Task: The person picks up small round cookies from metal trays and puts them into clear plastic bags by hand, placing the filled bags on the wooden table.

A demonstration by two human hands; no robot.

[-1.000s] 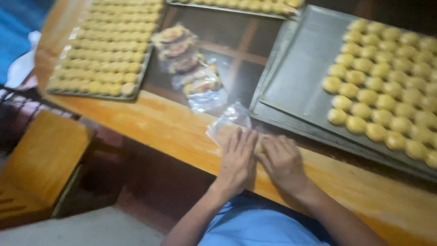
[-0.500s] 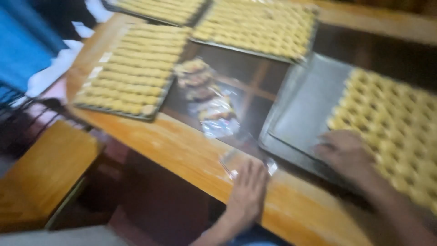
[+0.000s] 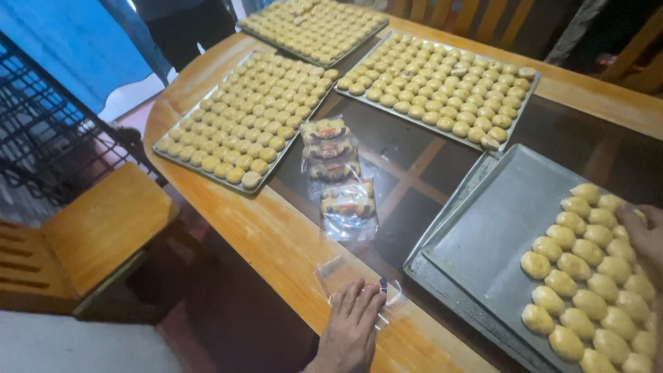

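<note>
The left hand [image 3: 352, 331] lies flat, palm down, fingers spread and open, pressing on a small clear plastic bag [image 3: 345, 287] at the near wooden edge of the table [image 3: 276, 242]; it grips nothing, it only pins the bag. The bag sticks out from under the fingertips, away from the person and a bit to the left, and its long axis runs approx. along the table edge. The right hand [image 3: 646, 238] is at the far right border of the view, over the near tray [image 3: 483, 235], with fingers curved on the pale yellow pastries [image 3: 587, 290]; whether it already pinches one I cannot tell, because most of the hand is cut off. So the pastries lie to the right of the left hand and slightly farther, w/ the bare grey part of the tray between them and the bag; the right hand is clearly the nearer one to them, the left hand the nearer one to the bag. Farther out from the left hand, straight ahead on the dark glass centre, lie filled packets [image 3: 338, 173] in a row. Beyond these are three full trays [image 3: 242, 124] of the same pastries, well apart from both hands. To the left, below the table, stands a wooden chair [image 3: 97, 228].
</note>
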